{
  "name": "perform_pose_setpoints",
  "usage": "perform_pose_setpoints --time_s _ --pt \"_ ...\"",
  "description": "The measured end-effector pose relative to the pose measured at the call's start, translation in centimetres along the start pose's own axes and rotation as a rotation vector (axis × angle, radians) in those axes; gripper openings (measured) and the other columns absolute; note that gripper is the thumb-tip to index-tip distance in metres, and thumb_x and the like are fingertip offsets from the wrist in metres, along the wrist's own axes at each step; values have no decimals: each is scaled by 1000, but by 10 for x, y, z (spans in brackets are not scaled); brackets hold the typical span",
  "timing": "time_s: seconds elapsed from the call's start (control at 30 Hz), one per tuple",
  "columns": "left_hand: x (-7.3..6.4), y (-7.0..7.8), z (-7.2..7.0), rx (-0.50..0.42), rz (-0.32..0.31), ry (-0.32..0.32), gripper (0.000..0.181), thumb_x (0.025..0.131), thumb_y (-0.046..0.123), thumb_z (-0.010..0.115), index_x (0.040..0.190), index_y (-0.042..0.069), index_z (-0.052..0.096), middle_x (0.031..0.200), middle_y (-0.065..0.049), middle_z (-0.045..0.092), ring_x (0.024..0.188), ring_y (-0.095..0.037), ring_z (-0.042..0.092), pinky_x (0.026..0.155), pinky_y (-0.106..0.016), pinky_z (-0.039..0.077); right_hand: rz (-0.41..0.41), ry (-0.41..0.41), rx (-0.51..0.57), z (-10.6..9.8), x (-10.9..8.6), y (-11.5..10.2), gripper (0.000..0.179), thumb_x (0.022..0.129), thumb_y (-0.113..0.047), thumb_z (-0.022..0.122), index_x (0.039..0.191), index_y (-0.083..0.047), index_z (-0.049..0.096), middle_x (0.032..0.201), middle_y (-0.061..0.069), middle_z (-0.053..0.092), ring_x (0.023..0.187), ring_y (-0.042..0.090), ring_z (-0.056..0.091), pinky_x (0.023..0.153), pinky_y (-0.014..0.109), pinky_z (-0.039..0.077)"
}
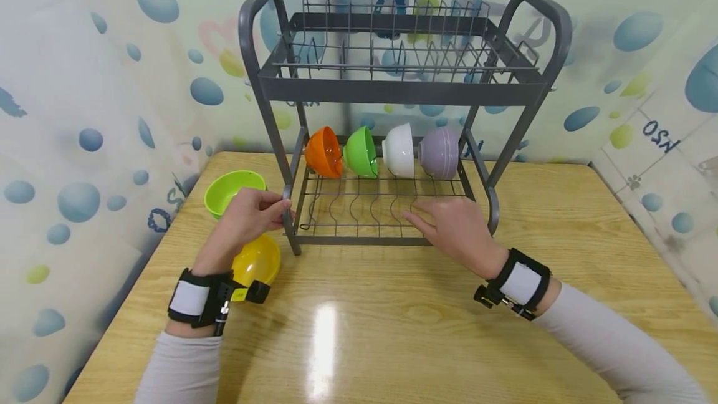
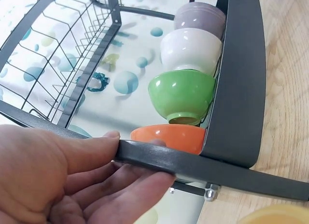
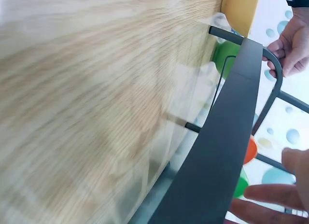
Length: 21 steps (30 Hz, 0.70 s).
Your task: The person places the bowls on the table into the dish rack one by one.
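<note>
A dark grey two-tier dish rack point(image 1: 401, 89) stands on the wooden table. My left hand point(image 1: 255, 214) pinches the rack's left side rail point(image 2: 159, 156), thumb above and fingers below. Over the front of the lower tier, my right hand point(image 1: 457, 229) holds nothing; its thumb and fingers are apart in the right wrist view. Along the back of that tier, tilted on their sides, stand an orange bowl point(image 1: 324, 153), a green bowl point(image 1: 361, 152), a white bowl point(image 1: 399, 151) and a purple bowl point(image 1: 440, 153).
Left of the rack on the table point(image 1: 392, 329) are a light green bowl point(image 1: 224, 189) and a yellow bowl point(image 1: 260, 260), the latter partly behind my left wrist. The upper wire tier point(image 1: 392, 58) holds no dishes. A patterned curtain or wall covering point(image 1: 112, 111) stands close behind.
</note>
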<state>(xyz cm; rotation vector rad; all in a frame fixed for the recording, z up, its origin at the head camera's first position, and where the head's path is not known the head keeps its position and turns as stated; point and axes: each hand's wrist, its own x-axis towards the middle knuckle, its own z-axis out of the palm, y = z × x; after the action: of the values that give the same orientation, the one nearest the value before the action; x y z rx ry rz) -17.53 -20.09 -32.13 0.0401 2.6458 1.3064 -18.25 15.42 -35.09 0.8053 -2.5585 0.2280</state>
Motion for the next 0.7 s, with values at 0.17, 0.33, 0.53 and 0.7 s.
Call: perform_pose_setpoints --time_s 0.17,0.33,0.53,0.7 --pt "-1 1 0 3 -2 -3 38 99 29 51 118 0 65 110 -18 67 94 -23 67 85 -35 57 1 -26 -50 -8 -29 12 36 89 -46 61 99 -14 76 58 2 65 50 15 58 35 22 22" --pt "-1 3 -3 12 3 -13 40 99 30 50 120 -1 64 112 -20 67 96 -25 68 86 -36 57 -18 5 -106 -11 -48 20 35 85 -45 66 95 -13 75 57 1 63 47 11 54 36 21 22" --pt "-2 4 -3 7 -8 -14 40 99 30 50 121 -1 63 112 -20 67 97 -25 68 86 -36 56 -62 7 -139 -11 -59 23 28 85 -38 68 92 -12 74 71 2 72 53 13 62 36 23 28" --pt "-2 3 -1 -5 -13 -10 39 99 30 50 120 0 63 111 -19 68 97 -25 68 86 -35 56 -87 11 -143 -8 -65 24 16 85 -27 70 93 -13 72 69 0 70 52 13 60 36 24 30"
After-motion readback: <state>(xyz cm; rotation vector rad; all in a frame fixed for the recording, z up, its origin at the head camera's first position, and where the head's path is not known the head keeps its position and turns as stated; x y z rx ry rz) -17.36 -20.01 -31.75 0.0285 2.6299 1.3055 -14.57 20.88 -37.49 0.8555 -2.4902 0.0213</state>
